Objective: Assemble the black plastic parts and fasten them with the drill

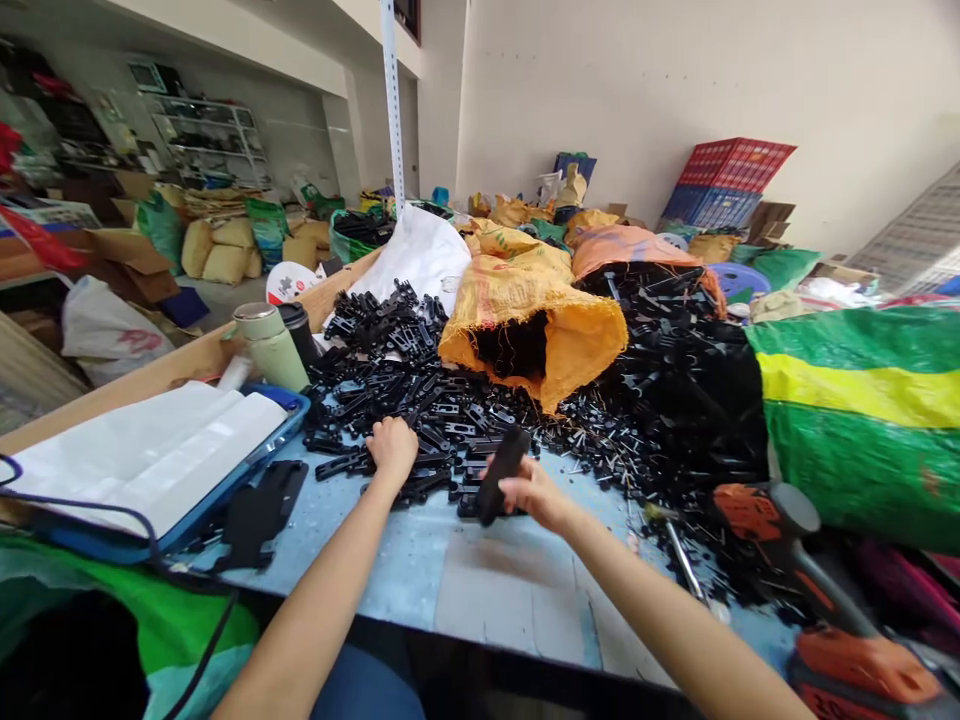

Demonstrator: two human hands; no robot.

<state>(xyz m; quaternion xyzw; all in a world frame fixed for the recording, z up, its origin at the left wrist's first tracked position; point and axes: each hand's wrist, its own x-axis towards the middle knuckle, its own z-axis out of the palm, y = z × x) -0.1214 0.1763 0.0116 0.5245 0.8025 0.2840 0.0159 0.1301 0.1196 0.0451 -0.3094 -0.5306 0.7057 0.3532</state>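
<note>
My right hand (534, 492) grips a long, flat black plastic piece (504, 476) with rounded ends, tilted above the near edge of the heap. My left hand (392, 447) is closed, its fingers curled down among black slotted plastic parts (427, 400); whatever they grasp is hidden. These parts spread over the blue work table (401, 560), some lined up between my hands. Beyond them, an orange woven sack (525, 300) lies with its mouth facing me. Small screws and black bits (592, 430) are scattered to its right.
A cordless drill (810, 560) lies at the right, beside a green and yellow sack (862, 420). On the left are a blue tray (277, 450) with white paper, a pale green bottle (270, 345) and a flat black plate (262, 510). A metal post (392, 110) rises behind.
</note>
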